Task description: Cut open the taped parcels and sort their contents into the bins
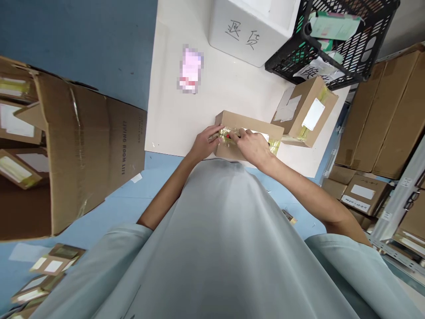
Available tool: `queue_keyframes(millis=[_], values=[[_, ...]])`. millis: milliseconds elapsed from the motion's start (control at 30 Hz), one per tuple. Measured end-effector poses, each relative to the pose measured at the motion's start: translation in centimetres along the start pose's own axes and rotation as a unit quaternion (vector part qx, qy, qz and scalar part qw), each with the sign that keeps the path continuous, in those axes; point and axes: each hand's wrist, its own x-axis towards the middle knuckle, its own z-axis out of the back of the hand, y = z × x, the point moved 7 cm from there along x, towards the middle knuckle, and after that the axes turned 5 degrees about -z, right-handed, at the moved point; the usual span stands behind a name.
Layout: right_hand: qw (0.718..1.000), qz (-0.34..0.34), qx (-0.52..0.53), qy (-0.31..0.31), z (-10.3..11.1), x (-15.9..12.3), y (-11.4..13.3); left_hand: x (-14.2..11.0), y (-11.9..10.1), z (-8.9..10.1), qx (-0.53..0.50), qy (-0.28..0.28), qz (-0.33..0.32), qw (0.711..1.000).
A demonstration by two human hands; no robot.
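A taped cardboard box point(252, 122) lies at the front edge of the white table, with a white label and shiny yellowish tape along its top. My left hand point(205, 142) grips its left end, fingers curled at the corner. Over the box top, my right hand point(253, 146) is closed around a slim black tool with a red tip point(228, 136), which touches the tape. Most of this tool is hidden under my fingers, so its exact kind does not show. Close to the box's right end stands another labelled cardboard box point(305, 110).
A white foam box point(249, 33) and a black plastic crate point(360, 57) stand at the table's back. A pixelated pink item point(191, 68) lies on the white table point(169, 119). Left, a large open carton point(93, 146) holds parcels. Shelves with cartons point(381, 110) line the right.
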Motion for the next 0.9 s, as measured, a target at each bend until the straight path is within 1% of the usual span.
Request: queue_keyframes(millis=[67,133,233,333,467,533,600,667,767,833,900], values=[[1.0,0.0,0.005,-0.001,0.0,-0.1,-0.2,0.0,0.1,0.1,0.005,-0.003,0.003,1.0],[1.0,-0.003,0.011,0.001,-0.6,-0.2,-0.8,0.0,0.1,0.2,0.008,-0.008,0.007,1.0],[0.999,-0.028,0.018,0.023,-2.7,-0.8,-3.0,-0.1,0.0,0.3,0.015,-0.015,0.019,1.0],[0.996,-0.072,0.026,0.039,-5.9,-2.7,-7.0,-0.2,-0.2,0.4,0.027,-0.024,0.024,0.999],[0.989,-0.14,0.029,0.043,-11.0,-6.9,-13.7,-0.3,-0.5,0.4,0.046,-0.037,0.032,0.998],[0.987,-0.15,0.043,0.027,-13.3,-8.7,-16.2,-0.2,-0.6,0.3,0.059,-0.04,0.037,0.997],[0.987,-0.145,0.063,-0.003,-15.2,-9.6,-17.9,0.0,-0.7,0.1,0.076,-0.046,0.043,0.995],[0.986,-0.134,0.09,-0.036,-16.8,-9.7,-19.0,0.1,-0.9,0.1,0.095,-0.055,0.054,0.993],[0.978,-0.113,0.155,-0.079,-19.5,-8.9,-20.3,0.0,-1.2,-0.1,0.126,-0.067,0.065,0.988],[0.967,-0.097,0.211,-0.106,-21.6,-7.8,-20.7,-0.1,-1.5,-0.3,0.15,-0.071,0.069,0.984],[0.947,-0.08,0.28,-0.135,-23.8,-6.5,-20.7,-0.1,-1.7,-0.5,0.173,-0.082,0.069,0.979]])
